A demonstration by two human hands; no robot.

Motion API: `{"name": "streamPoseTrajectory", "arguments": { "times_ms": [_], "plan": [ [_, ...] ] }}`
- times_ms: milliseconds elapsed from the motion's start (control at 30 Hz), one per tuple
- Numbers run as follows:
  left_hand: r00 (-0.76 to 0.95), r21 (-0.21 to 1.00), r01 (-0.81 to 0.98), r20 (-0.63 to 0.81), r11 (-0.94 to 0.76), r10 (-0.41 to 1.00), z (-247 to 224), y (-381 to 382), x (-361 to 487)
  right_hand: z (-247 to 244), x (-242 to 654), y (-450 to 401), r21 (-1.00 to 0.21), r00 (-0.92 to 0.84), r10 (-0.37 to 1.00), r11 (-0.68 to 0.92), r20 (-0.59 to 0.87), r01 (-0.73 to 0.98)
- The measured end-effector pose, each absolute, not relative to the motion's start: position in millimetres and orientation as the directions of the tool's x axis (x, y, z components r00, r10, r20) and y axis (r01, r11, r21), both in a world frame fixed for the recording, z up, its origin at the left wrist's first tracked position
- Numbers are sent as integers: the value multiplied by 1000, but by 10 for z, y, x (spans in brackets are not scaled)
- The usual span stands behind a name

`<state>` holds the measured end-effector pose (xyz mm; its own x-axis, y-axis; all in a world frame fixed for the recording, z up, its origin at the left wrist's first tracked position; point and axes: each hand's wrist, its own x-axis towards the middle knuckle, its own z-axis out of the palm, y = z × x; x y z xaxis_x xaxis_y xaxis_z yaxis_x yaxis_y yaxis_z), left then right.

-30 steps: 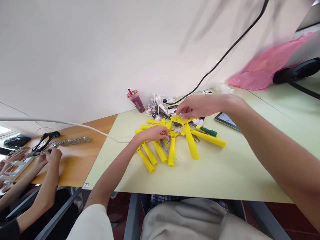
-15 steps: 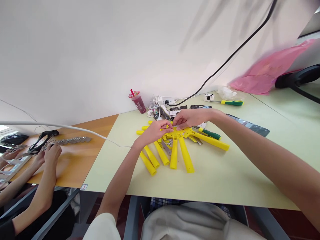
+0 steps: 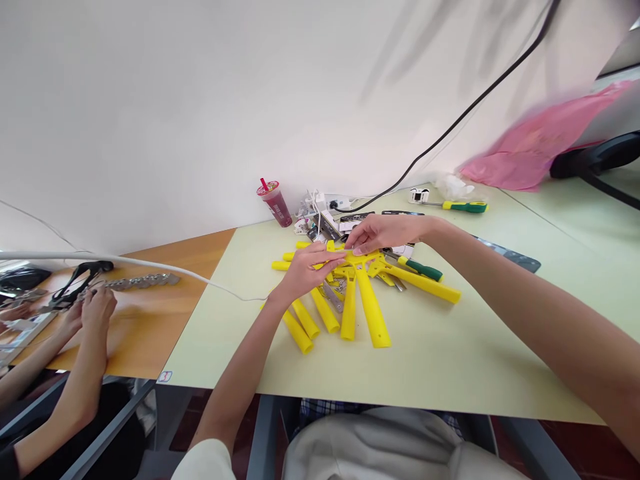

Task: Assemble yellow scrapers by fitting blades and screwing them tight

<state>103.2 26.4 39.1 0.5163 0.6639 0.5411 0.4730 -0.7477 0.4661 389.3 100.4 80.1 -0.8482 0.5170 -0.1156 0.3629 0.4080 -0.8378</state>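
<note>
A yellow T-shaped plastic handle (image 3: 373, 310) has its wide head between my hands and its hollow-looking grip toward me. My left hand (image 3: 304, 270) pinches the left end of the head, fingers and thumb close together. At the right side of the head, my right hand (image 3: 387, 230) is closed on it with bent fingers. Any small part between the fingertips is hidden. Several similar yellow handles (image 3: 349, 313) fan out around it on the table. A flat metal strip (image 3: 332, 297) and small metal pieces lie among them. Just right is a green and yellow screwdriver (image 3: 423, 268).
Behind my hands are a power strip (image 3: 340, 204) and a red drink cup (image 3: 275, 203). A second screwdriver (image 3: 465, 207), a phone-like dark slab (image 3: 515, 257) and a pink bag (image 3: 530, 153) lie right. A co-worker's hands (image 3: 97, 310) handle metal parts at the left table.
My left fingers have straightened somewhat along the handle's head. My right hand has barely shifted. The co-worker's hands have moved slightly left in view.
</note>
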Motion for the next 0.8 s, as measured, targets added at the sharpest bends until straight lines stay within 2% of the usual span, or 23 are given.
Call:
{"name": "streamPoseTrajectory", "arguments": {
  "times_ms": [200,400,667,800],
  "plan": [
    [574,247,496,626,-833,527,241,278,972,788,3881,1001,-848,-844,519,380,-134,369],
    [609,173,514,616,-840,499,144,272,924,742,3890,1030,-841,-856,482,374,-184,391],
    [611,239,428,635,-872,474,99,235,950,785,3854,974,-824,-866,449,390,-220,411],
    [484,370,456,660,-809,574,95,165,990,860,3882,962,-778,-835,505,427,-218,461]
  ]
}}
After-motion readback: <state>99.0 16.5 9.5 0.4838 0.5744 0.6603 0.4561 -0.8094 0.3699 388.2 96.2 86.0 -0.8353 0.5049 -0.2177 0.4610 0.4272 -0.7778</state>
